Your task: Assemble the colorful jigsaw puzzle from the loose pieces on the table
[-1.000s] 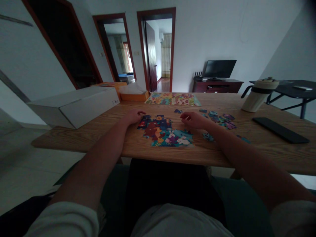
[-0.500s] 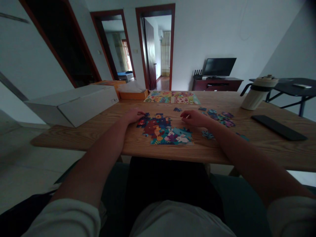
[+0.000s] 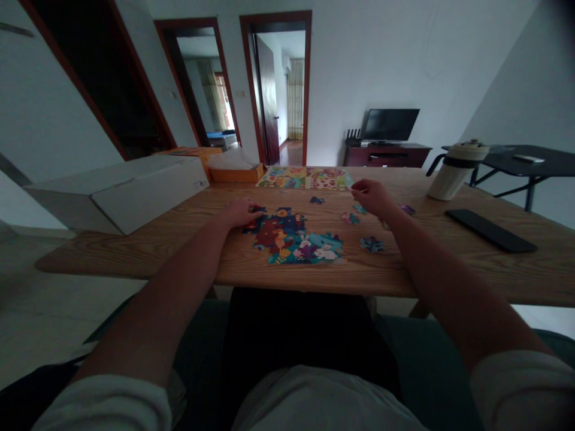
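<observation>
A partly joined jigsaw puzzle (image 3: 287,236) with rabbits and a brown bear lies flat on the wooden table, near its front edge. My left hand (image 3: 242,214) rests at the puzzle's upper left corner, its fingers stretched over the dark edge pieces there. Farther right, my right hand (image 3: 372,196) is raised near the back of the loose pieces, thumb and fingers pinched together. What is between those fingertips is too small to make out. Loose puzzle pieces lie close by: one dark piece (image 3: 317,200), a pink and teal one (image 3: 350,218) and a blue cluster (image 3: 372,244).
A colourful picture sheet (image 3: 305,178) lies behind the puzzle. A long white box (image 3: 121,188) and an orange open box (image 3: 236,173) stand at the left. At the right are a black flat slab (image 3: 489,230) and a cream jug with a handle (image 3: 456,170).
My right hand has moved away from me and rightward, its fingers now closed in a pinch. My left hand keeps its place on the puzzle's corner. The view has shifted slightly.
</observation>
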{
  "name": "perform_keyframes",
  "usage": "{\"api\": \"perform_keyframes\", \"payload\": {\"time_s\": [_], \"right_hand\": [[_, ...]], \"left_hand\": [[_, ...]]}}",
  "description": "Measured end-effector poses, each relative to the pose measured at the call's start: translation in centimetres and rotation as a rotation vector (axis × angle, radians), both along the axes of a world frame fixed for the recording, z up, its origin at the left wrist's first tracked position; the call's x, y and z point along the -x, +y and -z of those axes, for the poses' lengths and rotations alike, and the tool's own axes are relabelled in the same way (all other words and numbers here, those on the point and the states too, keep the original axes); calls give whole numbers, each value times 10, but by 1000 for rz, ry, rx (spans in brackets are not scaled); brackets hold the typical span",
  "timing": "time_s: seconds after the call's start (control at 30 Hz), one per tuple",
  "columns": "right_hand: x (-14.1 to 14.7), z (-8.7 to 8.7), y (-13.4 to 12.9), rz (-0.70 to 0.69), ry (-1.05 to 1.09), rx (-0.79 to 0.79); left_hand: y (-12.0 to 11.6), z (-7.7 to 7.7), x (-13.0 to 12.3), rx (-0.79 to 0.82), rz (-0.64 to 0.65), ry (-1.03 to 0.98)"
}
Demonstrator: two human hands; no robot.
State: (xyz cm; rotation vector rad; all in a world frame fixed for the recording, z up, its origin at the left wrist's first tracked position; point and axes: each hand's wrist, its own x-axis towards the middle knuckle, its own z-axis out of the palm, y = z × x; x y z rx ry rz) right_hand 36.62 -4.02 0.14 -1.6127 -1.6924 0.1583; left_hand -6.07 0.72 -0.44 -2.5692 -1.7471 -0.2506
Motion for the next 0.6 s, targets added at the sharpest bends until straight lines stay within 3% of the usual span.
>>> {"api": "perform_keyframes", "payload": {"time_s": [0.13,0.33,0.47,0.6], "right_hand": [[-19,7,9,109,-5,35],[-21,22,16,82,-84,143],[-6,20,21,14,-165,176],[30,7,39,-102,-363,251]], "left_hand": [[-3,2,-6,73,142,-101],[-7,1,-11,107,136,-123],[-6,-1,-7,150,50,-287],[-4,-2,-1,99,-22,-465]]}}
